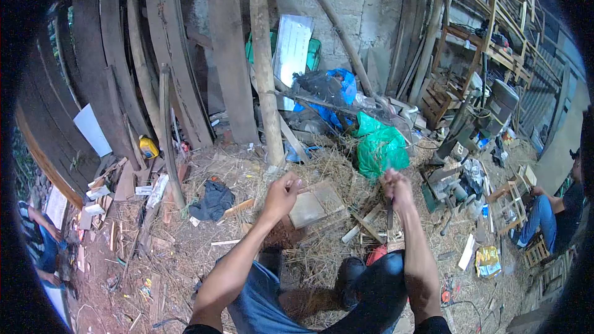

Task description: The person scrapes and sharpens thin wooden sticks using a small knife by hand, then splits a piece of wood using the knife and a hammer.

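My left hand (284, 193) is raised in front of me with its fingers curled in, and nothing shows in it. A flat, light-brown wooden panel (322, 203) lies just to its right, on the straw-covered ground. My right hand (398, 187) is closed around a thin dark tool (390, 213) that points downward; motion blurs the fingers, and I cannot make out the tool's exact kind. Just beyond that hand sits a green plastic bag (380, 148). Below it, a red object (376, 254) partly shows beside my knee.
Wood offcuts and a dark cloth (213, 200) lie to the left, near a yellow container (148, 146). A wooden post (265, 62) stands ahead. Scrap machinery (461, 182) and a yellow packet (488, 261) are at right. People sit at both edges, one in jeans (537, 219).
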`<state>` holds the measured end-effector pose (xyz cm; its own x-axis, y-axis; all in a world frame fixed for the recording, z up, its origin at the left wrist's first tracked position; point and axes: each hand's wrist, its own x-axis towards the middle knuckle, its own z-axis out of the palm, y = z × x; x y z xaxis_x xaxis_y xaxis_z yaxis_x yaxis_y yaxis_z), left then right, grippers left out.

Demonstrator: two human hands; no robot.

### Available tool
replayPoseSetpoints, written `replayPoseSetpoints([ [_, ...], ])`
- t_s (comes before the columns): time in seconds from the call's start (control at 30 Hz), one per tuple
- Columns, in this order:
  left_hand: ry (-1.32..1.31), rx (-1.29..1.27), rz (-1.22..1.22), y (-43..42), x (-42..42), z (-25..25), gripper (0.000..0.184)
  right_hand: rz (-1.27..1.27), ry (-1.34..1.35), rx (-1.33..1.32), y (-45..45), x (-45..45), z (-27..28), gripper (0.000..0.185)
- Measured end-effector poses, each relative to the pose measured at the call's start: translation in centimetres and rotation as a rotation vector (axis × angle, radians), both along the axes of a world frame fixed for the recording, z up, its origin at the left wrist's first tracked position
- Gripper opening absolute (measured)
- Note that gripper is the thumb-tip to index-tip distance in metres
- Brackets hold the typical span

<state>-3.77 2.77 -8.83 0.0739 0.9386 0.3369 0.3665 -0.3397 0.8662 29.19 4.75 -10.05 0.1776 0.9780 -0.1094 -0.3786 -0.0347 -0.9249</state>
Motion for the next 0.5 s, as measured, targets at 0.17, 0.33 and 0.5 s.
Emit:
replayPoseSetpoints([
  [0.17,0.043,0.057,0.005,0.1,1.7,0.9,0.017,0.069,-0.543,0.081,-0.8,-5.0,1.1,0.029],
  [0.33,0.109,0.175,-0.009,-0.2,2.8,1.1,0.015,0.058,-0.405,0.172,-1.6,-7.3,3.7,0.038],
  [0.5,0.248,0.050,-0.109,-0.8,2.9,1.4,0.017,0.075,-0.314,0.227,-1.7,-7.9,3.6,0.032],
])
